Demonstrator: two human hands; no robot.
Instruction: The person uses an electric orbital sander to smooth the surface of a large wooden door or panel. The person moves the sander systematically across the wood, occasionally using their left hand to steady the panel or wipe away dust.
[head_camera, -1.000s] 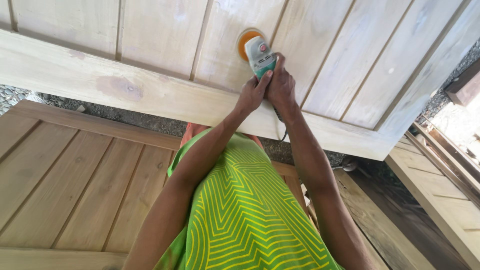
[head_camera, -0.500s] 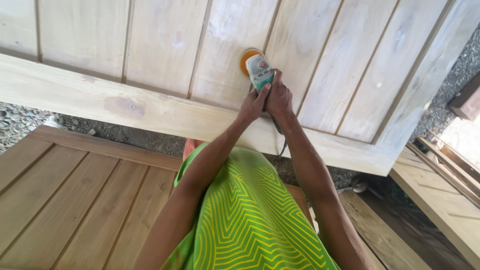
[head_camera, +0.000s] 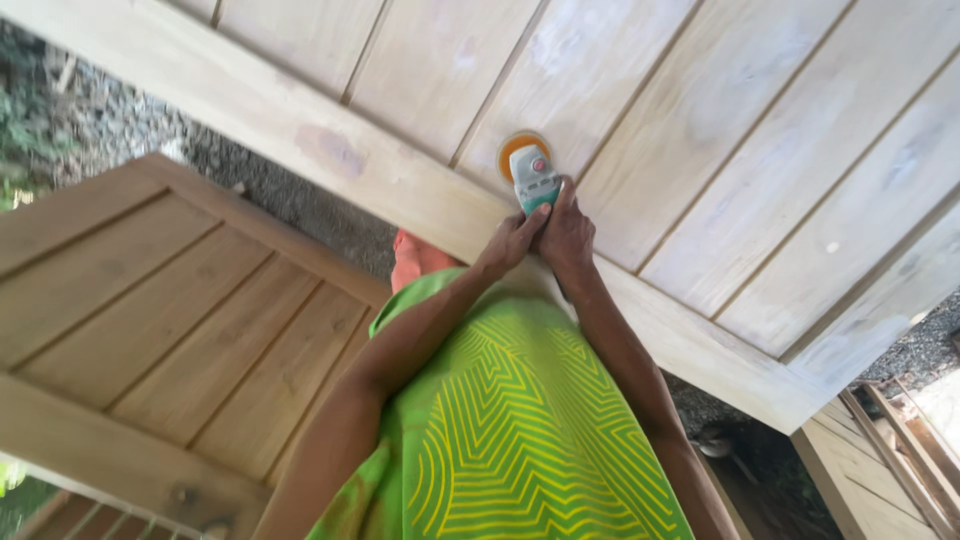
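Head view: sander on wooden door

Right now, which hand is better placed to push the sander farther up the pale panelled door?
Probably the right hand: it sits directly behind the grey-and-teal orbital sander with the orange disc, in line with the board. The left hand grips from the side.

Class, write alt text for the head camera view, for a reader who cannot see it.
Both hands, the left hand and right hand, grip a small grey and orange sander pressed against a pale planked wooden door. A second wooden door lies lower left, and the person wears a green patterned garment.
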